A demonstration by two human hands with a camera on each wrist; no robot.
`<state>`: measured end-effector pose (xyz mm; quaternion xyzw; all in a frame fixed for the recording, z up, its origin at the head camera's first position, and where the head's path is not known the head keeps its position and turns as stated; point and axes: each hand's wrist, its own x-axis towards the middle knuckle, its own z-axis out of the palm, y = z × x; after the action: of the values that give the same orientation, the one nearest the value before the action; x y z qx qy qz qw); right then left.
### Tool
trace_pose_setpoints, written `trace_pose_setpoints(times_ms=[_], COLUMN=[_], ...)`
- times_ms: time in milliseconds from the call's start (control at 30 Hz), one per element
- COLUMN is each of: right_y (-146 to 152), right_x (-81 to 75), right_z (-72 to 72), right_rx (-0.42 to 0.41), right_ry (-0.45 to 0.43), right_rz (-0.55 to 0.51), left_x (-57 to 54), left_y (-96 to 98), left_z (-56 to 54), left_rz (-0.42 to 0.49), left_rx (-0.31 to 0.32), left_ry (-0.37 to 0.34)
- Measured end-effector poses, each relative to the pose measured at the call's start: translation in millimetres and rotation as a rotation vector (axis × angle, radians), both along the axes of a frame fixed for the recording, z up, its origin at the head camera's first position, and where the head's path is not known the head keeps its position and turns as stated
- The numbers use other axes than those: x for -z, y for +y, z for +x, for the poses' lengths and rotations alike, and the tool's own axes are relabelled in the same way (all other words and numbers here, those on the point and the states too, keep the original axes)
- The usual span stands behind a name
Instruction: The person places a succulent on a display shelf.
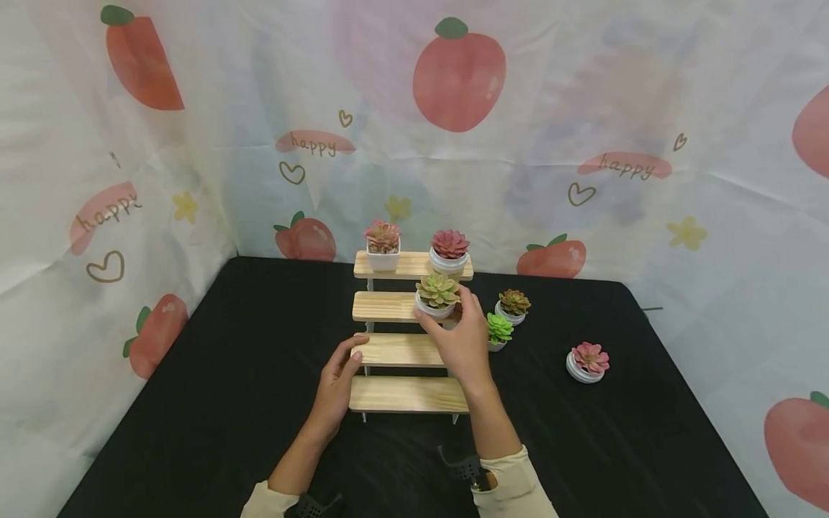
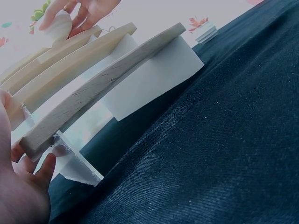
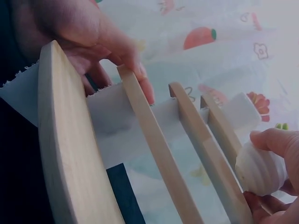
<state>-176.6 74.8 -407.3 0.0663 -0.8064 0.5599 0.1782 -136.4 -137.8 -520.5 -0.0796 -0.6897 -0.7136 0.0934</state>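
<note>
1. Through the head view I see the right hand [image 1: 463, 342] pinching the pot [image 1: 437, 306] between thumb and fingers. The pot is upright, at the right part of the second board [image 1: 382, 307], counted from the far side. Whether its base already touches the wood, I cannot tell.
2. The left hand [image 1: 338, 368] grips the left end of the third board [image 1: 401, 350], its thumb toward the near edge. I find this a good support, because the stand looks light; I would hold firmly but not pull.
3. I judge the step to be placing the pot. I would lower it straight, with the whole base flat on the board, and not over its right end or near edge.
4. The red plant [image 1: 450, 244] is just behind, on the far board [image 1: 414, 267]. I must not push the leaves against its pot.
5. For the release, I would spread the fingers slowly and draw the hand back to the right, with care for the bright green plant [image 1: 499, 329] and the brown plant [image 1: 514, 302], near it on the worktop [image 1: 259, 403].
</note>
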Motion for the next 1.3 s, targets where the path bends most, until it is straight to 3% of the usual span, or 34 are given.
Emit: trace_pose_setpoints(times_ms=[533, 1300], right_y=[-19, -45], right_x=[0.9, -1.4], right_z=[3.4, 0.7], right_rx=[-0.051, -0.121], right_ry=[0.046, -0.003], right_rz=[0.018, 0.045], left_x=[-0.7, 0.5], left_y=[-1.1, 1.1], left_z=[-0.3, -3.4], left_rz=[-0.006, -0.006], left_rx=[0.0, -0.005], left_ry=[-0.018, -0.02])
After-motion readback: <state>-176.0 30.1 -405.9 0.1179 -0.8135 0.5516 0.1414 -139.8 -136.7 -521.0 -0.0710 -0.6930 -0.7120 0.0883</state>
